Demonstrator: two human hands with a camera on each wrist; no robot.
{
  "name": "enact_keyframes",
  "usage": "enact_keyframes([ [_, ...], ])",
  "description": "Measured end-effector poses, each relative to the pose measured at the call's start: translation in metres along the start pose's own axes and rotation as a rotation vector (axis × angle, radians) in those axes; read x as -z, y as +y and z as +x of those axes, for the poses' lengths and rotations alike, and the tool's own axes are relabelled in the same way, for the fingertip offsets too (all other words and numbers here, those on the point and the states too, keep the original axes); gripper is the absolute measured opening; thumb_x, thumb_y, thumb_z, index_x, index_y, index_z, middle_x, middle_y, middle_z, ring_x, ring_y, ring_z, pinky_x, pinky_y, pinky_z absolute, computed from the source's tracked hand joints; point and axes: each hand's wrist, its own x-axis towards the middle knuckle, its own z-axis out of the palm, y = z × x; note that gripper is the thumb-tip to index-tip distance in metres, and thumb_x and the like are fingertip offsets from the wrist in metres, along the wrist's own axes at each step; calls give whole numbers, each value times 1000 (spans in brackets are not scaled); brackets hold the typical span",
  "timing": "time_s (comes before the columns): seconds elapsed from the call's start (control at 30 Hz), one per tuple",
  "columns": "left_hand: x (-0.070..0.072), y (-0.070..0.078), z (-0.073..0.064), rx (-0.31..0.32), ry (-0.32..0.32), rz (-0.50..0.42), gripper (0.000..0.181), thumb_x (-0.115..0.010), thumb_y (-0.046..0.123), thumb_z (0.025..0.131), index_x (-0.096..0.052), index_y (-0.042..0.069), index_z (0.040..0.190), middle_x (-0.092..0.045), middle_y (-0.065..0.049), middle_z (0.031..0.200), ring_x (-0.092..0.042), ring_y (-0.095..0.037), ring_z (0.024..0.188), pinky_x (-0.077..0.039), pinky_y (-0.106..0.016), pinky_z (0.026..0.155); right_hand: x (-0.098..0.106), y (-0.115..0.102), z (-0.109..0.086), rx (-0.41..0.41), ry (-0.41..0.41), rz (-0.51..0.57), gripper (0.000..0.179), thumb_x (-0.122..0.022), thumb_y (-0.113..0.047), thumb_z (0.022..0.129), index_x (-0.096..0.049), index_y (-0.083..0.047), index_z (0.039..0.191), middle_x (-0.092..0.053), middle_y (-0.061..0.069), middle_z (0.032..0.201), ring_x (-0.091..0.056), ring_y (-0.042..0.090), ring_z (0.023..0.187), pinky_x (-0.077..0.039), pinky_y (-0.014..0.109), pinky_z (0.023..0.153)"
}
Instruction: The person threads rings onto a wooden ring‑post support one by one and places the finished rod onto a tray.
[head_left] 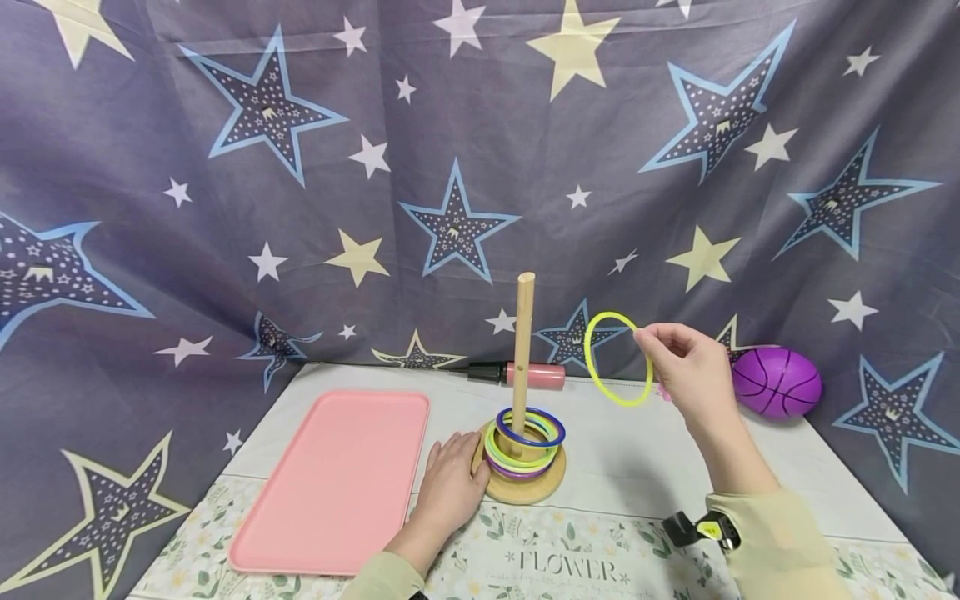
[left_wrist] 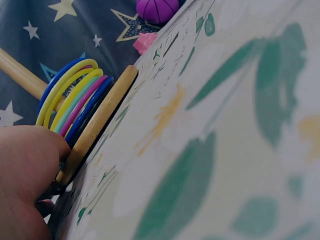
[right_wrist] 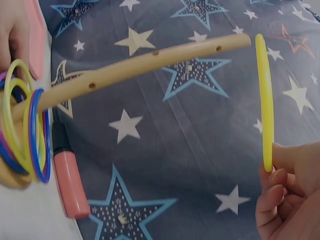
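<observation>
In the head view my right hand [head_left: 690, 375] pinches a thin yellow ring [head_left: 618, 403] by its edge, in the air to the right of a wooden post [head_left: 522, 350]. The right wrist view shows the ring [right_wrist: 266, 100] nearly edge-on, beside the post's tip [right_wrist: 240, 40]. Several coloured rings [head_left: 561, 427], with a blue one on top, lie stacked round the post's foot. My left hand [head_left: 450, 483] rests against the left side of the round wooden base [head_left: 525, 498], fingers loosely extended. In the left wrist view the thumb lies by the base edge [left_wrist: 100, 120]; the other fingers are mostly hidden.
Left of the post lies a pink tray [head_left: 337, 483]. A pink and black hand pump [head_left: 536, 375] lies behind the post. The purple ball [head_left: 777, 382] sits at the back right, against a star-patterned curtain [head_left: 480, 108]. A floral cloth [head_left: 555, 550] covers the table front.
</observation>
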Motion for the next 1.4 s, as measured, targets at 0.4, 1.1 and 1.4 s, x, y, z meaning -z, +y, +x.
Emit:
enact_keyframes([
  [0.4, 3, 1, -1, -3, -3, -3, 53, -69, 19, 106, -60, -5, 152, -62, -23, 154, -48, -46, 152, -21, -68, 131, -32, -20, 1, 56, 25, -37, 33, -82, -38, 102, -81, -5, 109, -66, 0, 79, -58, 13, 69, -49, 23, 57],
  [1.1, 2, 1, -1, -10, -6, -10, 54, -69, 19, 106, -59, -5, 153, -61, -24, 156, -47, -45, 153, -21, -67, 132, -67, -49, 9, 115, 85, 52, 30, -84, -37, 101, -83, -8, 108, -70, 6, 88, -59, 18, 77, -51, 23, 62],
  [1.4, 3, 1, -3, -13, -1, -7, 53, -69, 18, 106, -60, -6, 152, -61, -24, 155, -48, -46, 152, -21, -68, 131, -78, -55, 17, 135, 96, 71, 30, -85, -38, 100, -83, -8, 107, -71, 6, 87, -60, 20, 79, -49, 26, 65],
])
